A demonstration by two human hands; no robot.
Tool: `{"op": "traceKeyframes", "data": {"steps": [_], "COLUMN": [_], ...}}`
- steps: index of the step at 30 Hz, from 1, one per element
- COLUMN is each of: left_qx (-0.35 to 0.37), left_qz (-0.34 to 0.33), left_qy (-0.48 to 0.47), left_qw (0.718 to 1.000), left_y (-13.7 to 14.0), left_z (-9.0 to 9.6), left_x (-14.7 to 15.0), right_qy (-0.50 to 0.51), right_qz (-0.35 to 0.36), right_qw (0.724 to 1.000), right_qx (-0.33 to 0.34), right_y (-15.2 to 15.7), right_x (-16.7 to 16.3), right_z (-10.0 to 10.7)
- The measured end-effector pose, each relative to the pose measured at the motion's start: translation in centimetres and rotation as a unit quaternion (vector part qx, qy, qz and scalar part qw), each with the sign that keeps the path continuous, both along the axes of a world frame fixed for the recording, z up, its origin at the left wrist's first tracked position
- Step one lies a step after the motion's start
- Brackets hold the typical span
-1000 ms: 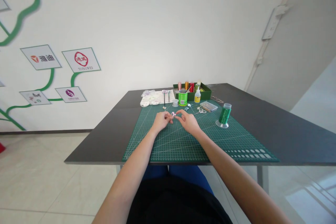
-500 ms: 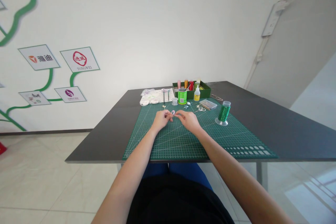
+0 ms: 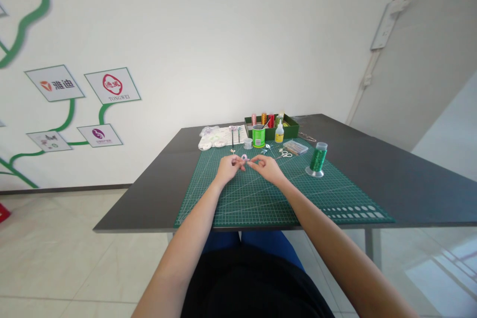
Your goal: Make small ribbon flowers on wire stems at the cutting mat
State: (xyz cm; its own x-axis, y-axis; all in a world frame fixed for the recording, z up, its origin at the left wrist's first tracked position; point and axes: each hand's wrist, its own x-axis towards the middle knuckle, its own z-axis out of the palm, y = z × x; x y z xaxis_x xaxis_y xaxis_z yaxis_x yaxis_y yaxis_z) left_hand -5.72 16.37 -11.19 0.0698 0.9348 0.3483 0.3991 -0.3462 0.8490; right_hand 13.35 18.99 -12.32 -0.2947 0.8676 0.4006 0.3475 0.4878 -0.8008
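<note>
Between my fingertips is a small pale pink-and-white flower-like piece [image 3: 244, 157], too small to make out in detail. My left hand [image 3: 229, 168] pinches it from the left side. From the right, my right hand [image 3: 266, 166] has thumb and forefinger closed at its edge. Both hands are just above the green cutting mat [image 3: 257, 198]. Past them lie scissors with white handles [image 3: 286, 154], a small clear round tub [image 3: 248, 144] and small leaf-like pieces [image 3: 265, 149].
A spool of green thread [image 3: 318, 159] stands on the right of the mat. Farther back are a green can [image 3: 258, 137], a glue bottle [image 3: 279, 132], a clear plastic case [image 3: 295, 147], a green box [image 3: 291, 130] with thread spools, and a white cloth [image 3: 219, 137] at left.
The small piece has turned between my fingers and shows a rounder face. My right fingers have shifted very slightly; the things on the table stay where they were.
</note>
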Motion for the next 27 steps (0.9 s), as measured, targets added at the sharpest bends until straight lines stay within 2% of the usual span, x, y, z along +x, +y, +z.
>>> {"op": "traceKeyframes", "data": {"steps": [4, 8, 12, 17, 27], "left_qx": [-0.008, -0.022, -0.011, 0.011, 0.034], "left_qz": [0.012, 0.003, -0.020, -0.069, -0.091], "left_qy": [0.003, 0.047, 0.111, 0.184, 0.186], "left_qw": [1.000, 0.999, 0.994, 0.980, 0.978], "left_y": [0.1, -0.1, -0.4, -0.7, -1.4], "left_z": [-0.1, 0.0, -0.1, 0.1, 0.9], "left_x": [-0.1, 0.1, 0.2, 0.4, 1.1], "right_qy": [-0.017, 0.015, 0.037, 0.066, 0.079], "right_qz": [0.061, 0.145, 0.175, 0.177, 0.114], "right_qw": [0.997, 0.985, 0.980, 0.979, 0.990], "right_qx": [-0.035, -0.093, -0.087, -0.070, -0.030], "right_y": [0.1, -0.2, -0.6, -0.8, 0.0], "right_x": [0.3, 0.4, 0.3, 0.4, 0.7], "right_z": [0.3, 0.8, 1.1, 1.4, 1.2]}}
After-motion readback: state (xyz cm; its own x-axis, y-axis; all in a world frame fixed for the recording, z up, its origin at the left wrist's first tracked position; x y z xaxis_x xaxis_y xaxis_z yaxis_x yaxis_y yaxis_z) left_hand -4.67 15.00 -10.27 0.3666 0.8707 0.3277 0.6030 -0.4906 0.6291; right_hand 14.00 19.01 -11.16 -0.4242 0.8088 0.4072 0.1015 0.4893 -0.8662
